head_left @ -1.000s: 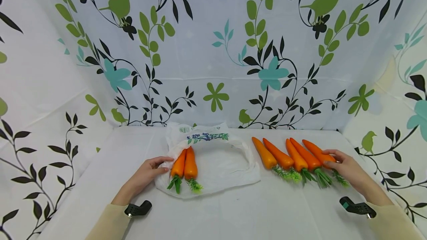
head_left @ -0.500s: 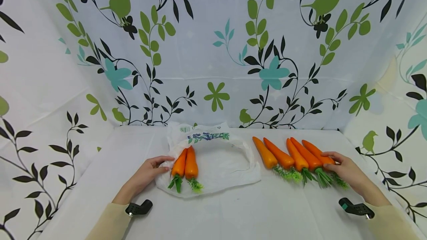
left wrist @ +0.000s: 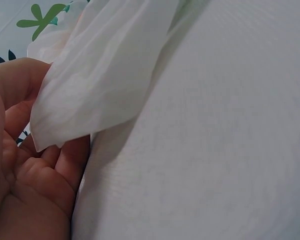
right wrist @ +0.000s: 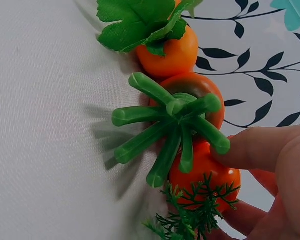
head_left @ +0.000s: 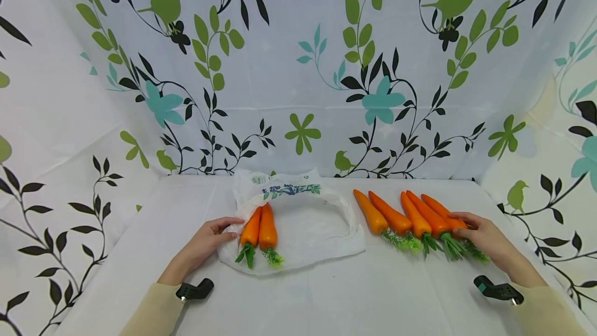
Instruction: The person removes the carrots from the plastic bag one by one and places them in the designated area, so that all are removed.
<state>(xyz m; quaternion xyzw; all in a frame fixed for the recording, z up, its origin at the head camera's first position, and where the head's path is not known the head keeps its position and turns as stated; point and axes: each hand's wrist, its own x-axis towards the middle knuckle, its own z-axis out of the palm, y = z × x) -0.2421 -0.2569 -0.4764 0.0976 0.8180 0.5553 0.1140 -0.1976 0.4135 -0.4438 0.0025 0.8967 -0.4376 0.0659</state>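
In the head view a white plastic bag (head_left: 312,227) lies flat with its mouth spread wide. Two orange carrots (head_left: 267,227) with green tops rest inside its left part. My left hand (head_left: 212,240) holds the bag's left edge; the left wrist view shows the thin plastic (left wrist: 97,90) between thumb and fingers. Off to the right, several more carrots (head_left: 370,214) lie side by side, tips pointing away. My right hand (head_left: 480,235) grips the rightmost carrot (head_left: 436,206), thumb and fingers on either side of its thick end. In the right wrist view its feathery leaves (right wrist: 195,205) hang by the fingers.
A white cloth covers the table (head_left: 326,299). Behind it and at both sides hangs a curtain (head_left: 261,77) printed with leaves, birds and flowers. The neighbouring carrot's thick green stems (right wrist: 175,120) sit close beside the right thumb.
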